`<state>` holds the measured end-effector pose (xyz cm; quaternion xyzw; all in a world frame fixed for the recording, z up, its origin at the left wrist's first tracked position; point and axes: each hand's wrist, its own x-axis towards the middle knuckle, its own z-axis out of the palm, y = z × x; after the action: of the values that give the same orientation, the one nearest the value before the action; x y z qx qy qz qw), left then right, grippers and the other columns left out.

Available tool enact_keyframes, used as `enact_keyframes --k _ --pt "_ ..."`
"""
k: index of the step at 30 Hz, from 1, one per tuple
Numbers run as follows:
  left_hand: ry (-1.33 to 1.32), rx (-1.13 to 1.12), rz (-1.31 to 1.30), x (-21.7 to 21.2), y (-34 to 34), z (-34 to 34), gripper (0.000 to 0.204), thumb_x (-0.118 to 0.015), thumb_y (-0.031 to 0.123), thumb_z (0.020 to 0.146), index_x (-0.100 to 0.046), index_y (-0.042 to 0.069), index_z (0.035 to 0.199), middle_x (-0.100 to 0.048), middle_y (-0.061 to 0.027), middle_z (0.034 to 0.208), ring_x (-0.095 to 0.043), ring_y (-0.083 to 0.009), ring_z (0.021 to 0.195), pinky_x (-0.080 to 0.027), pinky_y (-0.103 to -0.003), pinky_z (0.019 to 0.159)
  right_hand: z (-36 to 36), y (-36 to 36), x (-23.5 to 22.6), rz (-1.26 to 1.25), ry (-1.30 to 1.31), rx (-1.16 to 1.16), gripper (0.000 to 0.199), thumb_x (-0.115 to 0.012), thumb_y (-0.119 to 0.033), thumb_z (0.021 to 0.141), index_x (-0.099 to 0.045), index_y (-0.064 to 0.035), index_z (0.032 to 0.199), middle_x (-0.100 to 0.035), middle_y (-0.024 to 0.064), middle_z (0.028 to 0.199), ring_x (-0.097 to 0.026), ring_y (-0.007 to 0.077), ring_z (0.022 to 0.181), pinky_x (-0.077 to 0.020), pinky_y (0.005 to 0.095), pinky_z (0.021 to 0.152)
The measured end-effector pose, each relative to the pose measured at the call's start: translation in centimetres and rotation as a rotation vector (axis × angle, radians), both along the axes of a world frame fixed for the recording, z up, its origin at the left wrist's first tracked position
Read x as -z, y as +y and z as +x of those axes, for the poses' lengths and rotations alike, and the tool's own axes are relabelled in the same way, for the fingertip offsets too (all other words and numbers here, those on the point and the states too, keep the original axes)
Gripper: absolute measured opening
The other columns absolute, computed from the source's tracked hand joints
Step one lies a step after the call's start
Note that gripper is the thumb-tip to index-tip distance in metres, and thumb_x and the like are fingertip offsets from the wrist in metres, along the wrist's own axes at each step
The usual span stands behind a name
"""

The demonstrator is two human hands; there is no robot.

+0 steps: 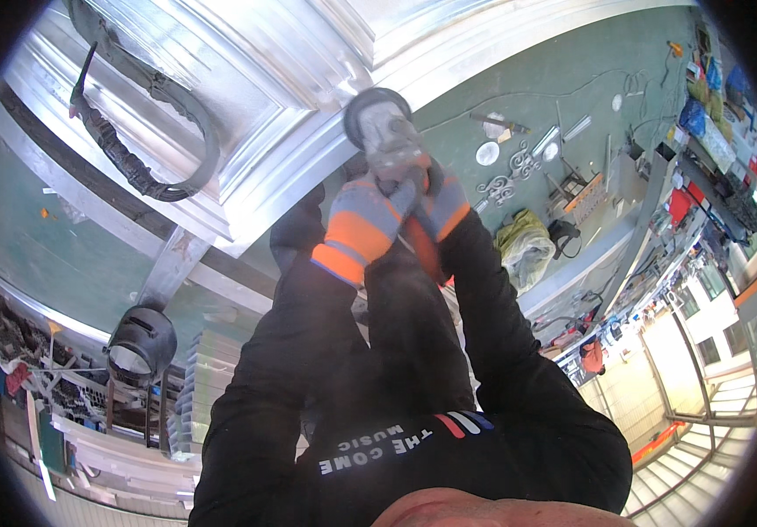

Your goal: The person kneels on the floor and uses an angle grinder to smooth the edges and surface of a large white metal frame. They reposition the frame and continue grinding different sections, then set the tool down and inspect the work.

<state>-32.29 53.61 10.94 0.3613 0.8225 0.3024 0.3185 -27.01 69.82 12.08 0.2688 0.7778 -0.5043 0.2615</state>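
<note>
An angle grinder (391,140) is gripped in both gloved hands. My left hand (365,220), in a grey and orange glove, is wrapped round its head end. My right hand (441,202), in a matching glove, closes round the body beside it. A red part of the grinder (422,250) shows beneath my hands. Its round dark disc (352,119) sits at the edge of a large silvery metal panel (246,189) with raised moulding. The disc is blurred, and I cannot tell whether it touches the metal.
A welding cable with a taped electrode holder (119,162) loops over the panel. Under the panel runs a metal support frame (172,263). A dark welding helmet (143,341) rests at the lower left. Scroll ornaments (495,189), a green bag (519,241) and loose cables lie on the right floor.
</note>
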Motion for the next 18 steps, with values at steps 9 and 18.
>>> enact_keyframes --k 9,18 --pt "-0.692 -0.141 -0.066 -6.1 2.1 7.0 0.028 -0.052 0.030 0.099 -0.064 0.013 0.118 -0.065 -0.0247 0.100 -0.063 -0.0450 0.091 -0.051 -0.051 0.074 9.8 1.9 -6.9 -0.033 -0.122 0.179 0.046 -0.066 -0.020 0.091 -0.051 -0.0004 0.129 -0.065 0.0190 0.116 -0.065 0.0295 0.108 -0.0508 0.0365 0.090" --pt "-0.859 -0.280 -0.195 -11.4 6.4 3.4 0.055 -0.058 0.048 0.094 -0.065 -0.001 0.116 -0.066 -0.0329 0.103 -0.063 -0.0475 0.101 -0.050 -0.050 0.082 9.9 4.5 -7.8 0.060 -0.116 0.123 0.048 -0.067 -0.034 0.087 -0.051 -0.0023 0.120 -0.065 0.0244 0.111 -0.062 0.0451 0.107 -0.0518 0.0474 0.087"
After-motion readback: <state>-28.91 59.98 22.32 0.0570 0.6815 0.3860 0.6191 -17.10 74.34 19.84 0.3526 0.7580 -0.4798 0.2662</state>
